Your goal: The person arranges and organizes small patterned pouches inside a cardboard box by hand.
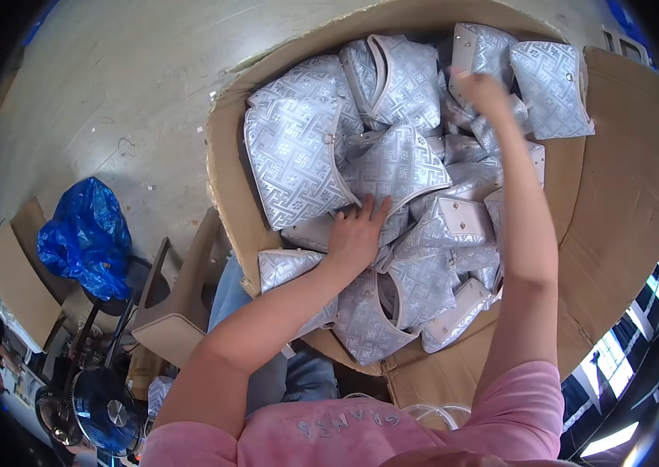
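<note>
head view, near to far: a black fan (103,409) and crumpled blue plastic bag (84,237) sit on the concrete floor (111,78) beside a cardboard box (625,194). inside, silver woven-pattern bags (298,156) with pale trim lie heaped; the left hand (356,233) rests open-fingered on them, while the right hand (481,89) reaches farthest, its fingers' grip unclear.

Silver bags (391,171) crowd the cardboard box (625,202); open floor (127,86) seemingly lies left.
</note>
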Available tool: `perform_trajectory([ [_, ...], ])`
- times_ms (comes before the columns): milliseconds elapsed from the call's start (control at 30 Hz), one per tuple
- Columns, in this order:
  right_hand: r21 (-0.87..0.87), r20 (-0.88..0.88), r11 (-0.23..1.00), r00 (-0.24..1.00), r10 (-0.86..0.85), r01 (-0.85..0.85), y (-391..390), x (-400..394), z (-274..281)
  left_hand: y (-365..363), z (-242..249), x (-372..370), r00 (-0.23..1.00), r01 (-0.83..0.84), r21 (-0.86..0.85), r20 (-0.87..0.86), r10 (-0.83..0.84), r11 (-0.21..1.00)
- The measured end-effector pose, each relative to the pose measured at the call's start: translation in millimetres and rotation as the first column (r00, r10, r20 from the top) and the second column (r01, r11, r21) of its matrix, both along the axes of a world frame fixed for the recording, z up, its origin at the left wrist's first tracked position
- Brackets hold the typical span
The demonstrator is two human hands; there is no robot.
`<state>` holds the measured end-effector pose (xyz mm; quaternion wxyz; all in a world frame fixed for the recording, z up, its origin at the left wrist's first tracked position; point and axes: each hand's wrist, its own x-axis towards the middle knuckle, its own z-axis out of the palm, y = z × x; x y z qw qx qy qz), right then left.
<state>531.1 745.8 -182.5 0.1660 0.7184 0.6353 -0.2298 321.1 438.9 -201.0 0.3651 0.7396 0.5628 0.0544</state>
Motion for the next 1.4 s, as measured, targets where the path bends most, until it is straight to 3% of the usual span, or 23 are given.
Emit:
perform_trajectory([
  [33, -0.175, 0.080, 0.984, 0.996, 0.039, -0.025, -11, -18, -27, 0, -1, 0, 1.000, 0.004, -0.004, 0.009, -0.004, 1.000],
  [100, 0.072, -0.020, 0.982, 0.984, 0.179, -0.177, -51, -40, -82, -1, 0, -1, 1.000, 0.003, -0.007, 0.018, -0.003, 1.000],
  [233, 0.028, 0.143, 0.990, 0.981, 0.133, -0.139, -43, -60, -66, 1, -1, -4, 1.000, 0.007, -0.012, 0.017, -0.007, 1.000],
  [267, 0.421, 0.139, 0.898, 0.988, 0.073, -0.126, -30, -53, -45, 1, -2, -5, 1.000, 0.000, -0.017, 0.012, 0.001, 1.000],
  [300, 0.743, 0.117, 0.661, 0.993, 0.023, -0.103, -17, -28, -23, 0, -3, -3, 1.000, -0.010, -0.023, 0.014, 0.010, 1.000],
  [333, 0.876, 0.439, 0.286, 0.888, -0.139, -0.388, 2, -2, -12, -1, -3, 0, 1.000, -0.018, -0.032, 0.019, 0.018, 0.999],
  [367, 0.897, 0.414, 0.302, 0.852, -0.321, -0.323, 13, 32, 9, -2, -2, 3, 0.999, -0.020, -0.038, 0.030, 0.021, 0.999],
  [467, 0.815, 0.579, 0.285, 0.696, -0.425, -0.504, 24, 113, 56, 1, 1, -1, 0.999, -0.023, -0.055, 0.023, 0.025, 0.998],
  [500, 0.811, 0.428, 0.545, 0.851, -0.303, -0.214, 22, 125, 71, 1, 2, -3, 0.999, -0.026, -0.054, 0.021, 0.027, 0.998],
  [533, 0.641, 0.211, 0.766, 0.948, -0.240, 0.051, 20, 136, 83, 2, 1, -4, 1.000, -0.019, -0.058, 0.014, 0.019, 0.998],
  [567, 0.646, 0.214, 0.762, 0.948, -0.235, 0.044, 13, 118, 102, 3, 0, -2, 1.000, -0.014, -0.061, 0.009, 0.015, 0.998],
  [700, 0.580, -0.366, 0.750, 0.924, -0.109, 0.318, -49, 7, 128, 3, 6, 0, 1.000, 0.002, -0.077, -0.004, -0.003, 0.997],
  [767, 0.415, -0.231, 0.828, 0.924, -0.304, 0.377, -63, -45, 88, 5, 7, 1, 1.000, 0.023, -0.061, -0.003, -0.024, 0.998],
  [833, 0.331, -0.267, 0.892, 0.937, -0.224, 0.308, -77, -70, -1, 7, 9, -2, 1.000, 0.018, -0.064, 0.009, -0.017, 0.998],
  [867, 0.423, -0.296, 0.887, 0.953, -0.060, 0.187, -92, -70, -65, 8, 10, -2, 1.000, 0.013, -0.067, 0.010, -0.012, 0.998],
  [933, 0.071, -0.277, 0.978, 0.945, -0.171, 0.198, -81, -88, -54, 8, 9, -1, 1.000, 0.021, -0.028, 0.007, -0.021, 0.999],
  [1000, 0.375, -0.377, 0.891, 0.920, -0.106, 0.256, -52, -75, -30, 4, 4, 0, 1.000, 0.000, 0.014, 0.000, 0.000, 1.000],
  [1067, 0.818, -0.142, 0.569, 0.988, 0.059, 0.084, -18, -37, -46, 3, 4, 0, 1.000, -0.002, -0.014, 0.005, 0.002, 1.000],
  [1133, 0.911, 0.153, 0.392, 0.988, -0.032, -0.129, 0, 0, -86, 5, 5, -1, 1.000, 0.001, -0.045, 0.019, -0.001, 0.999],
  [1167, 0.913, 0.144, 0.389, 0.989, -0.026, -0.123, 0, 5, -79, 5, 3, 0, 1.000, -0.005, -0.043, 0.010, 0.006, 0.999],
  [1233, 0.467, 0.146, 0.876, 0.966, -0.211, 0.121, -4, 9, -59, 0, 0, 1, 1.000, -0.019, 0.047, -0.006, 0.019, 0.999],
  [1300, 0.549, 0.195, 0.835, 0.965, -0.174, 0.040, -3, 47, -76, -1, -2, 1, 0.999, -0.028, 0.080, -0.022, 0.030, 0.996],
  [1400, 0.604, 0.171, 0.797, 0.974, -0.146, 0.013, -14, 47, -36, 1, -3, 1, 0.998, -0.048, 0.002, 0.028, 0.048, 0.999],
])
